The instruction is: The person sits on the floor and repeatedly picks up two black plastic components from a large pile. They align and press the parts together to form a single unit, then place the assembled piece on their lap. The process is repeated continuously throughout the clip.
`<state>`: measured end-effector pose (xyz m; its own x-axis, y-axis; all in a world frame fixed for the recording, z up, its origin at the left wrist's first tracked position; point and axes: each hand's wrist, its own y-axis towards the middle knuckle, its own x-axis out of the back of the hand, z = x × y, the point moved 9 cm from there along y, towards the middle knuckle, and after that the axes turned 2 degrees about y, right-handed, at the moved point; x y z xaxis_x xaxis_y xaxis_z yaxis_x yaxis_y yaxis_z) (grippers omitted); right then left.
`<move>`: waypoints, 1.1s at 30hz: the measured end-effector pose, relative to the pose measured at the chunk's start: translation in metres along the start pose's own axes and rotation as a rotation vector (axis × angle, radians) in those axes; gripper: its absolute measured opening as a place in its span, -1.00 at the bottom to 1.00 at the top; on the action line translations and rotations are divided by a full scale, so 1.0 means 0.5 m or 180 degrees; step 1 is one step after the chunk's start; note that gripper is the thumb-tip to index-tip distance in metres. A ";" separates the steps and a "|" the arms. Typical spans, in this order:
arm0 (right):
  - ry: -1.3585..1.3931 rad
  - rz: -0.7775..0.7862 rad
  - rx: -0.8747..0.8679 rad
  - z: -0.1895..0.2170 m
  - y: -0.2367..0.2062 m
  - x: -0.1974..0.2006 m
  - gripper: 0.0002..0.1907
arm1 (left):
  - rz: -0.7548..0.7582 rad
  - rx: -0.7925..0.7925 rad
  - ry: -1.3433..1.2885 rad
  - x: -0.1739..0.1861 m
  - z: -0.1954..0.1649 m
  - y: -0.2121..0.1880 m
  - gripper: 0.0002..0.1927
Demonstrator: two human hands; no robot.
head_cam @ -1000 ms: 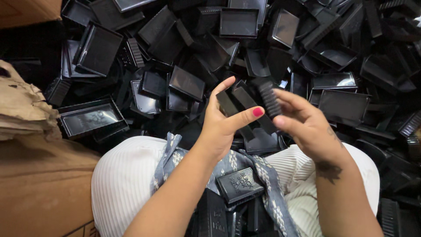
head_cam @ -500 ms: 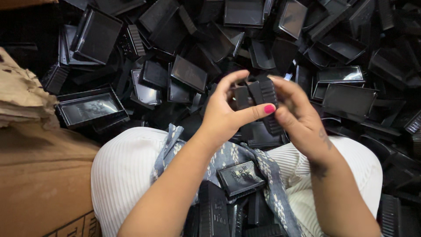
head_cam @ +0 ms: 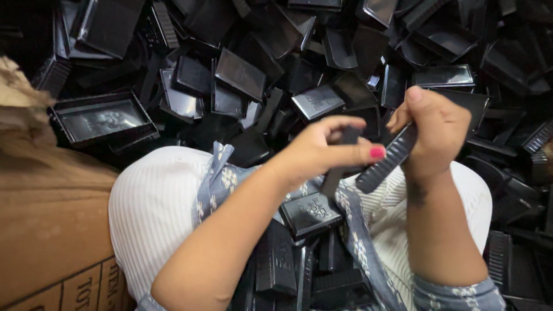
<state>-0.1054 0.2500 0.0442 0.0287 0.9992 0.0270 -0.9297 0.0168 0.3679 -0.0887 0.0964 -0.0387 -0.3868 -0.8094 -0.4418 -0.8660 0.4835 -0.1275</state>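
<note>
A cardboard box (head_cam: 46, 230) stands at the far left, beside the person's white-clad knee (head_cam: 155, 207). The left hand (head_cam: 322, 152) reaches up from the lower left, wrist bent, fingers curled and thumb pressed forward, pinching a black plastic piece (head_cam: 337, 173) above the lap. Just to its right, the right hand (head_cam: 432, 135) rises upright, closed in a fist around a ribbed black strip (head_cam: 387, 160) slanting down-left. Black trays (head_cam: 242, 75) lie heaped behind both hands.

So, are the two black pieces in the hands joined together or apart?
Apart: the left hand holds a flat piece, the right hand a ribbed piece.
</note>
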 end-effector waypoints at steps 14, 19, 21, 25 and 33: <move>-0.3865 0.2318 0.0714 -0.055 0.029 -0.207 -0.17 | -0.2637 -0.0453 -0.1385 0.265 0.018 -0.030 -0.24; -0.4052 0.2653 0.1207 -0.148 0.050 -0.252 0.08 | -0.2311 -0.0174 -0.1154 0.246 0.045 -0.002 -0.19; -0.4069 0.2547 0.1091 -0.160 0.053 -0.257 0.06 | -0.2400 -0.0391 -0.0866 0.248 0.029 -0.008 -0.17; -0.3348 0.2031 0.0471 -0.152 0.085 -0.216 -0.17 | -0.2492 -0.0557 -0.0472 0.240 0.001 -0.017 -0.06; -0.0603 0.1515 -0.0821 -0.120 0.020 -0.179 -0.43 | -0.1729 -0.1331 -0.0856 0.171 -0.056 -0.008 -0.15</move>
<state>-0.1391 0.1628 -0.0104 -0.3716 0.8754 0.3091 -0.9152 -0.4014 0.0363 -0.1272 0.0159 -0.0510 0.1757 -0.7629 -0.6222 -0.9827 -0.1735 -0.0648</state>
